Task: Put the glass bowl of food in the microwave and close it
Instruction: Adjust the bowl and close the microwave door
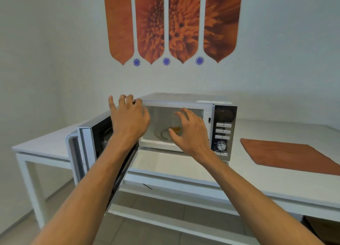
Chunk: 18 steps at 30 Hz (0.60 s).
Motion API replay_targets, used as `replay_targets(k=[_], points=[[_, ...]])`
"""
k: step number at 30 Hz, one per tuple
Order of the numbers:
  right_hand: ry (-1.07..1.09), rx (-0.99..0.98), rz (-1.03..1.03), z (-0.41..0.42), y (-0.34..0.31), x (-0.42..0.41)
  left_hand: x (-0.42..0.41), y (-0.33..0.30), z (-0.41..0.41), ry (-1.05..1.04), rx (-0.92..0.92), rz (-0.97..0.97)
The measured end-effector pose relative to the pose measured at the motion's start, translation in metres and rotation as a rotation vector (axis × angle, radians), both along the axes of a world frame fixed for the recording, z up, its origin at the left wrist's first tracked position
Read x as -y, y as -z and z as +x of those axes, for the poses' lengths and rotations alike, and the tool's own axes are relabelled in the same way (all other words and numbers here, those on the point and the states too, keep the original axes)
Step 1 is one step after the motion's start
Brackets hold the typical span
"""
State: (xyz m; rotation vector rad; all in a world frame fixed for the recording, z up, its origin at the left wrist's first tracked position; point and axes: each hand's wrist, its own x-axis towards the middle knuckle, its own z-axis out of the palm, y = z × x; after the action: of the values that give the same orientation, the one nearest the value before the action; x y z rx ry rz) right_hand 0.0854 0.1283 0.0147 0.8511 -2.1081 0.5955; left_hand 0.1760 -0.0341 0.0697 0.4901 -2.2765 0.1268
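A white microwave (184, 99) stands on the white table with its door (86, 145) swung out to the left. Inside the cavity, on the turntable, sits the glass bowl (173, 130) with orange-yellow food, partly hidden behind my right hand. My right hand (191, 132) hovers in front of the cavity mouth with fingers spread, holding nothing. My left hand (128, 116) is raised at the microwave's upper left corner, above the door's hinge side, fingers spread; whether it touches the casing I cannot tell.
The control panel (223, 132) with buttons and a dial is on the microwave's right side. A brown mat (287, 156) lies on the white table (276, 186) to the right. Orange flower pictures (173, 24) hang on the wall behind.
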Motion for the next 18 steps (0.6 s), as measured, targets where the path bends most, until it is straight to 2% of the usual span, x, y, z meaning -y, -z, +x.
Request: replay_targets(k=[6, 8, 12, 18], points=[[-0.038, -0.011, 0.001, 0.006, -0.004, 0.003, 0.015, -0.013, 0.023, -0.32, 0.229, 0.095], [-0.044, -0.014, 0.004, 0.006, -0.005, 0.002, 0.021, -0.012, 0.028, -0.365, 0.269, 0.134], [-0.05, -0.026, -0.001, 0.007, -0.008, 0.001, 0.023, -0.011, 0.03, -0.335, 0.267, 0.186], [-0.099, -0.025, -0.076, 0.009, -0.021, -0.002, 0.014, -0.029, 0.028, -0.164, 0.268, 0.23]])
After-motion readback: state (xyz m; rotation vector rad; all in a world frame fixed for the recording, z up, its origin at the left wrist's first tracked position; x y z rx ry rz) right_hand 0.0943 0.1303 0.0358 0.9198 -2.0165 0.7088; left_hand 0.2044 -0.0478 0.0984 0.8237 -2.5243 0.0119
